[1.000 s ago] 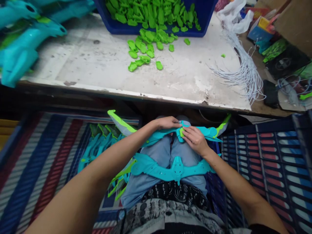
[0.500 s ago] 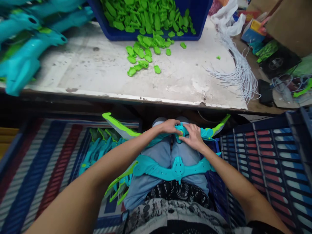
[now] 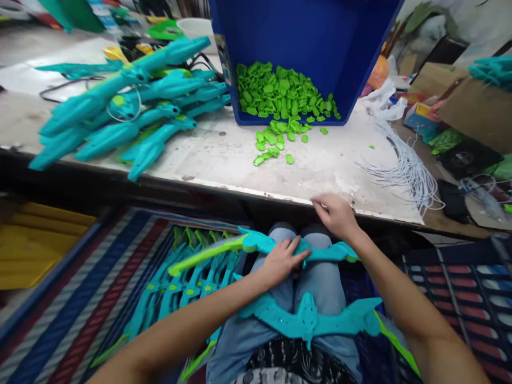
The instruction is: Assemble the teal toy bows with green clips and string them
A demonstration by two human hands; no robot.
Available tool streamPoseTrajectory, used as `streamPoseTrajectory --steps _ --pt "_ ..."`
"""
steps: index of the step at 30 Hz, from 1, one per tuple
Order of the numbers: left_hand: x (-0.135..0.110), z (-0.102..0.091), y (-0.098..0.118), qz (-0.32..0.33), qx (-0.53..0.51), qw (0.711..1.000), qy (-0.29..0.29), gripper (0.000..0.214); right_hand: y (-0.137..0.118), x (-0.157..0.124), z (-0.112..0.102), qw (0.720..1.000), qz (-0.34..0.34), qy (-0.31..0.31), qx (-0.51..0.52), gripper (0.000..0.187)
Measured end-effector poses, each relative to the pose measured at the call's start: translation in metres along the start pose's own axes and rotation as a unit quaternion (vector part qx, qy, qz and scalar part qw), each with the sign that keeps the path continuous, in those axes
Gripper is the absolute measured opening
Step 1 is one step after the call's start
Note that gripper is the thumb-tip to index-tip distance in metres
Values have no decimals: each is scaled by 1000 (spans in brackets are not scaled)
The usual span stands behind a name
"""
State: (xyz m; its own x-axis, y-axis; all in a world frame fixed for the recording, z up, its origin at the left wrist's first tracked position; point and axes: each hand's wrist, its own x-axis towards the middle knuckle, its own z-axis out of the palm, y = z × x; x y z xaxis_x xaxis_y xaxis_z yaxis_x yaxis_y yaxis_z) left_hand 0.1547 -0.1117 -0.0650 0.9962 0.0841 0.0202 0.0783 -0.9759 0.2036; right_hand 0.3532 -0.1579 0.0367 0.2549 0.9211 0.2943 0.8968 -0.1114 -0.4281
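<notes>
A turquoise toy bow (image 3: 326, 254) with lime-green limbs lies across my knees. My left hand (image 3: 280, 261) holds it near the middle, fingers over the top. My right hand (image 3: 336, 216) is off the bow, near the table's front edge, with its fingers drawn together; I cannot make out whether anything is between them. Closer to my body, a second turquoise toy bow (image 3: 340, 323) rests on my lap, touched by neither hand. Small lime-green plastic pieces (image 3: 276, 141) lie loose on the table beyond my hands.
A blue bin (image 3: 296, 32) tipped on its side holds many green pieces. Turquoise parts (image 3: 120, 109) are piled on the table's left. White cords (image 3: 414, 178) hang at its right. More bows (image 3: 172, 288) stand at my left, a dark crate (image 3: 452, 298) at my right.
My right hand has let go of the bow on my knees and moved forward toward the table edge. My left hand stays on that bow. The view has tilted up and turned left.
</notes>
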Motion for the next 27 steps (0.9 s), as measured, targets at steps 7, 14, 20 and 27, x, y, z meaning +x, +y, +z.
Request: streamPoseTrajectory --steps 7,14,20,27 --pt "1 14 2 -62 -68 995 -35 68 9 152 59 980 111 -4 -164 34" --pt "10 -4 -6 -57 -101 991 -66 70 19 108 37 977 157 2 -142 36" --pt "21 -7 -6 -49 -119 987 -100 70 33 38 13 970 94 -14 -225 32" --pt "38 -12 -21 -98 -247 956 -127 67 62 38 7 990 -61 15 -128 24"
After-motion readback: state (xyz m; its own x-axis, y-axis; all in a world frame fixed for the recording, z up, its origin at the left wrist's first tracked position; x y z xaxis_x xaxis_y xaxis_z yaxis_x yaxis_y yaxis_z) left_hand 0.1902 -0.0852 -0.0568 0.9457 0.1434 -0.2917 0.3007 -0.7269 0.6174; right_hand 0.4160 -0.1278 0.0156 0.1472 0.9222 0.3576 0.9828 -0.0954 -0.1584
